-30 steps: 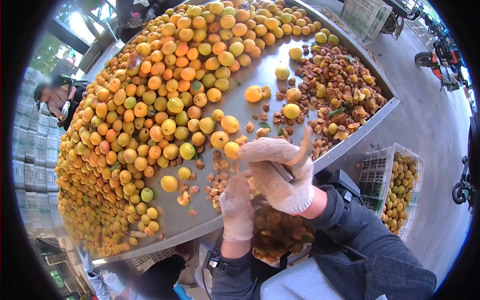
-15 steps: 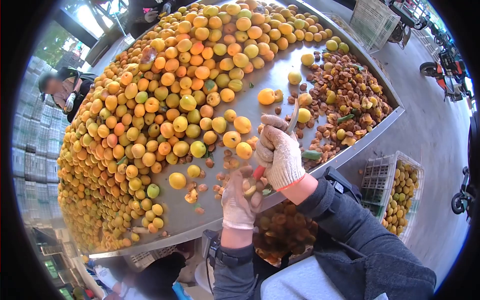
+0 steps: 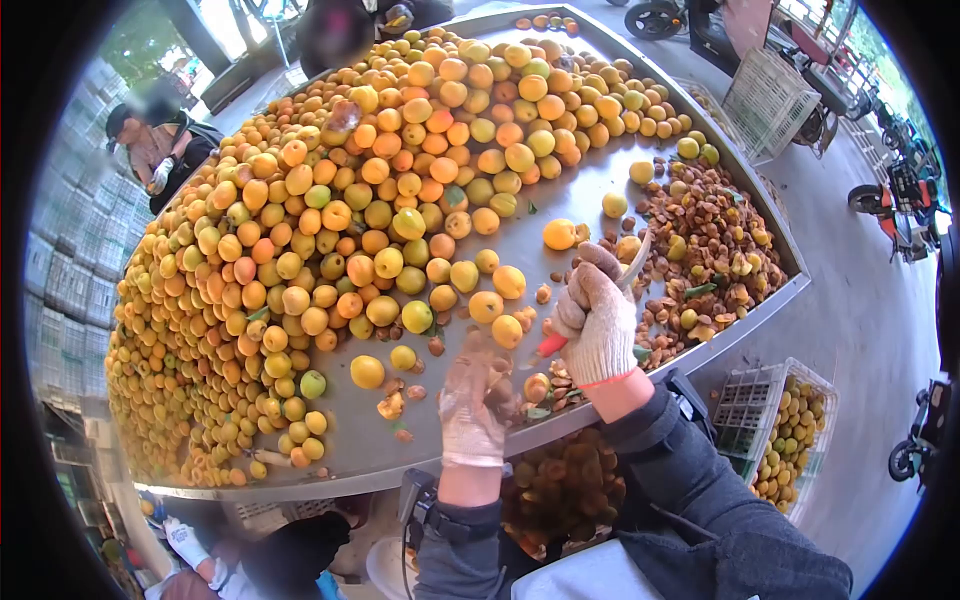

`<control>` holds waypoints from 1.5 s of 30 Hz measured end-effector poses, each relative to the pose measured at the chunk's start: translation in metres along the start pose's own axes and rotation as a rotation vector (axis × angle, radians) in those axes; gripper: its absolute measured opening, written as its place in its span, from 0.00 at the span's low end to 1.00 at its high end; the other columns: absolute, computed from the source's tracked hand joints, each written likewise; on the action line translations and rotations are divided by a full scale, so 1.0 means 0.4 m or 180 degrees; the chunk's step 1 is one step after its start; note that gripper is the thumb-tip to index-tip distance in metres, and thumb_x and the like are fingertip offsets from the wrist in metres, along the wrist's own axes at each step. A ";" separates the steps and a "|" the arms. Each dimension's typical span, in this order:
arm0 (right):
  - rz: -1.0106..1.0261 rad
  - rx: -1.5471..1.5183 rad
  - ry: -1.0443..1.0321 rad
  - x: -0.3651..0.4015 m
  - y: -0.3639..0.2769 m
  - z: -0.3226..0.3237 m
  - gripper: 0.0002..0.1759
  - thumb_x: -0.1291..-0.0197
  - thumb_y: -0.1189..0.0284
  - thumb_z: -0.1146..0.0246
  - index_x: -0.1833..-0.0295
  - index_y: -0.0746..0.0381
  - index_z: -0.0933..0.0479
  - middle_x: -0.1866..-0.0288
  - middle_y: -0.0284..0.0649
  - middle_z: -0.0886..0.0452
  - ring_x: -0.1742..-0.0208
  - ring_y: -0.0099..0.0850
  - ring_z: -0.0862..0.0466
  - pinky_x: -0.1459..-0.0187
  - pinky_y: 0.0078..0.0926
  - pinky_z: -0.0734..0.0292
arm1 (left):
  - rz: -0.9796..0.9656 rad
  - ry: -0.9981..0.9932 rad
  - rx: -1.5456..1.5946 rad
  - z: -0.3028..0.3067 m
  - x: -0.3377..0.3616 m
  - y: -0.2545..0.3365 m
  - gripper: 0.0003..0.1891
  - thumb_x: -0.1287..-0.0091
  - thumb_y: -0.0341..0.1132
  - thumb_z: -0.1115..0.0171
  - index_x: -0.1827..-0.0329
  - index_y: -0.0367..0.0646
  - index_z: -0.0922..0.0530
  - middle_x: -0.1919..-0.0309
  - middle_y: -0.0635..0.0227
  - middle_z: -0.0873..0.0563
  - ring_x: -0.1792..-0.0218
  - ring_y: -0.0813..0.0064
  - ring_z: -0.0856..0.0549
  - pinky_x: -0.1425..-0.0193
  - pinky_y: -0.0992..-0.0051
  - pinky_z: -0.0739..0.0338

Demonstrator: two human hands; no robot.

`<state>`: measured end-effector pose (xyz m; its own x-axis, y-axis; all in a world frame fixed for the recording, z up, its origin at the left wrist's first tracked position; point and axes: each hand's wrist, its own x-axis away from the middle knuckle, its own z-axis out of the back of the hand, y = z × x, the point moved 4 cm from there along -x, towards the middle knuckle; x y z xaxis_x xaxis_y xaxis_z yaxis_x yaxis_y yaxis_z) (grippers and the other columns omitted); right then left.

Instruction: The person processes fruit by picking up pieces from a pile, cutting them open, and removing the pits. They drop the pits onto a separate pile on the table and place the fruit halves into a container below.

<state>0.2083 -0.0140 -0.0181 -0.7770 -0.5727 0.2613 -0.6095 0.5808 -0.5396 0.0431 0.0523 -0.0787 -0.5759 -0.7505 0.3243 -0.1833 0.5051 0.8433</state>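
Observation:
My right hand (image 3: pixel 595 318), in a white knitted glove, is closed round the red handle of a curved knife (image 3: pixel 640 258). The blade points up and away, beside a heap of brown pits and scraps (image 3: pixel 715 240). My left hand (image 3: pixel 474 405), also gloved, is lower and to the left, near the table's front edge. Motion smears its fingers, so whether anything is in them does not show. Just beyond it lie whole apricots (image 3: pixel 507 330) and some loose pits. A large pile of apricots (image 3: pixel 330 220) covers the left and far side of the metal table (image 3: pixel 350 430).
Below the front edge sits a container of halved fruit (image 3: pixel 565 475). A white crate of apricots (image 3: pixel 790 440) stands on the floor at right. Other people work at the left (image 3: pixel 160 150) and far side. Motorbikes (image 3: pixel 895 195) are parked at right.
The two hands have moved apart: my right hand shifted right with the knife, and my left hand drew slightly left. The view has also shifted, and another person appears at the far side.

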 end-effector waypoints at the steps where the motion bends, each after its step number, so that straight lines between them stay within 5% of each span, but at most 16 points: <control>1: -0.0013 -0.0005 -0.0026 0.016 0.005 -0.009 0.11 0.36 0.78 0.46 0.51 0.56 0.24 0.77 0.28 0.32 0.83 0.17 0.36 0.84 0.17 0.43 | -0.0026 0.0014 0.0001 -0.001 0.009 0.016 0.22 0.29 0.39 0.44 0.34 0.44 0.32 0.66 0.68 0.21 0.77 0.78 0.23 0.77 0.81 0.27; 3: 0.0018 0.2209 -0.0288 0.059 0.008 -0.057 0.10 0.38 0.77 0.41 0.52 0.58 0.21 0.71 0.30 0.24 0.77 0.16 0.28 0.78 0.15 0.33 | 0.0207 0.0282 0.0761 -0.023 0.018 0.062 0.22 0.30 0.38 0.43 0.34 0.44 0.31 0.62 0.68 0.20 0.72 0.78 0.20 0.73 0.77 0.22; 4: 0.0025 0.2943 -0.1110 0.066 0.031 -0.058 0.13 0.41 0.77 0.37 0.50 0.58 0.20 0.65 0.32 0.19 0.70 0.17 0.24 0.70 0.17 0.26 | 0.0115 0.0036 0.0789 0.004 0.007 0.048 0.23 0.30 0.38 0.43 0.34 0.44 0.31 0.54 0.66 0.20 0.62 0.74 0.17 0.62 0.74 0.19; 5: 0.0489 0.3297 -0.1919 0.085 0.061 -0.084 0.16 0.42 0.73 0.36 0.46 0.56 0.21 0.65 0.37 0.17 0.69 0.27 0.17 0.66 0.26 0.22 | 0.0122 0.0033 0.0782 -0.003 0.012 0.057 0.23 0.30 0.38 0.43 0.34 0.44 0.31 0.54 0.66 0.20 0.62 0.74 0.17 0.62 0.74 0.19; 8: 0.0730 0.4485 -0.2582 0.128 0.077 -0.091 0.15 0.43 0.66 0.34 0.50 0.56 0.20 0.66 0.44 0.17 0.65 0.41 0.15 0.63 0.36 0.21 | 0.0209 0.0423 0.0829 -0.004 0.027 0.069 0.19 0.29 0.36 0.45 0.36 0.42 0.28 0.51 0.66 0.19 0.54 0.74 0.18 0.48 0.74 0.21; 10: 0.0645 0.5311 -0.2594 0.127 0.078 -0.085 0.15 0.44 0.60 0.35 0.54 0.56 0.20 0.68 0.46 0.18 0.63 0.46 0.16 0.62 0.40 0.21 | -0.0418 0.0351 -0.0588 0.013 0.027 0.079 0.17 0.27 0.32 0.48 0.38 0.39 0.26 0.50 0.65 0.20 0.51 0.73 0.19 0.43 0.72 0.23; 11: 0.0648 0.5303 -0.2626 0.128 0.076 -0.082 0.15 0.44 0.60 0.35 0.54 0.56 0.20 0.68 0.46 0.18 0.63 0.46 0.16 0.62 0.40 0.21 | -0.0435 0.0374 -0.0584 0.022 0.033 0.086 0.17 0.27 0.32 0.48 0.38 0.39 0.26 0.50 0.65 0.20 0.51 0.73 0.19 0.43 0.72 0.23; 13: 0.0932 0.5365 -0.2567 0.132 0.067 -0.076 0.14 0.43 0.59 0.35 0.57 0.56 0.20 0.69 0.43 0.17 0.64 0.45 0.16 0.63 0.40 0.22 | -0.2084 0.0077 -0.3554 -0.004 0.062 0.135 0.15 0.28 0.29 0.48 0.41 0.37 0.24 0.52 0.65 0.19 0.54 0.76 0.18 0.47 0.73 0.20; 14: 0.0790 0.5649 -0.2308 0.130 0.060 -0.080 0.12 0.43 0.62 0.35 0.57 0.56 0.19 0.69 0.43 0.17 0.65 0.45 0.16 0.64 0.39 0.22 | -0.2081 0.0084 -0.3555 -0.011 0.068 0.139 0.15 0.28 0.29 0.48 0.41 0.37 0.24 0.52 0.65 0.19 0.54 0.76 0.18 0.47 0.73 0.20; 16: 0.0980 0.5449 -0.2091 0.135 0.050 -0.076 0.11 0.45 0.66 0.33 0.56 0.56 0.19 0.69 0.44 0.17 0.67 0.44 0.16 0.66 0.37 0.22 | 0.0176 0.0458 0.0453 0.007 0.060 0.089 0.15 0.30 0.26 0.46 0.41 0.35 0.25 0.53 0.64 0.18 0.57 0.78 0.17 0.56 0.76 0.17; 20: 0.0968 0.4994 -0.2450 0.184 0.042 -0.096 0.15 0.46 0.69 0.33 0.51 0.57 0.21 0.64 0.44 0.17 0.64 0.44 0.16 0.64 0.36 0.21 | 0.0183 0.0597 0.0370 0.024 0.072 0.071 0.17 0.32 0.27 0.42 0.41 0.35 0.26 0.54 0.64 0.17 0.60 0.81 0.17 0.64 0.80 0.18; 22: 0.1003 0.5023 -0.2830 0.203 0.063 -0.076 0.20 0.47 0.71 0.34 0.46 0.55 0.24 0.60 0.44 0.16 0.60 0.45 0.16 0.61 0.37 0.20 | 0.0090 0.0372 0.0602 0.027 0.072 0.061 0.18 0.29 0.32 0.44 0.39 0.35 0.29 0.57 0.61 0.17 0.60 0.71 0.15 0.60 0.70 0.13; 29: 0.1393 0.5168 -0.2767 0.191 0.025 -0.056 0.17 0.46 0.71 0.35 0.49 0.55 0.23 0.63 0.44 0.16 0.62 0.46 0.16 0.62 0.38 0.20 | -0.0031 -0.0032 0.0440 -0.021 0.100 0.068 0.21 0.29 0.35 0.43 0.37 0.36 0.31 0.52 0.60 0.19 0.55 0.66 0.15 0.55 0.67 0.14; 33: 0.1180 0.5717 -0.1612 0.149 -0.025 -0.058 0.15 0.43 0.68 0.37 0.48 0.54 0.22 0.65 0.43 0.16 0.63 0.44 0.15 0.63 0.38 0.20 | 0.0123 0.0107 0.0861 -0.018 0.088 0.065 0.18 0.28 0.34 0.46 0.38 0.36 0.30 0.49 0.56 0.20 0.54 0.64 0.16 0.52 0.65 0.16; 38: 0.1149 0.5644 -0.2585 0.191 0.007 -0.070 0.18 0.43 0.70 0.37 0.46 0.53 0.22 0.58 0.41 0.16 0.60 0.43 0.16 0.62 0.37 0.20 | 0.0217 0.0046 0.0903 -0.009 0.078 0.063 0.18 0.28 0.36 0.47 0.39 0.35 0.29 0.50 0.54 0.19 0.53 0.62 0.15 0.52 0.66 0.16; 45: 0.1388 0.5562 -0.3008 0.192 0.025 -0.046 0.14 0.47 0.73 0.37 0.52 0.55 0.20 0.60 0.40 0.16 0.61 0.44 0.16 0.63 0.38 0.20 | -0.0242 0.0006 -0.1198 -0.013 0.089 0.063 0.17 0.28 0.35 0.46 0.43 0.33 0.23 0.52 0.62 0.16 0.54 0.75 0.18 0.51 0.77 0.22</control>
<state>0.1398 -0.0415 0.0114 -0.1403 -0.9744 -0.1756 0.7778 0.0013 -0.6285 0.0221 0.0360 -0.0436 -0.5704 -0.7807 0.2552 0.0800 0.2564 0.9633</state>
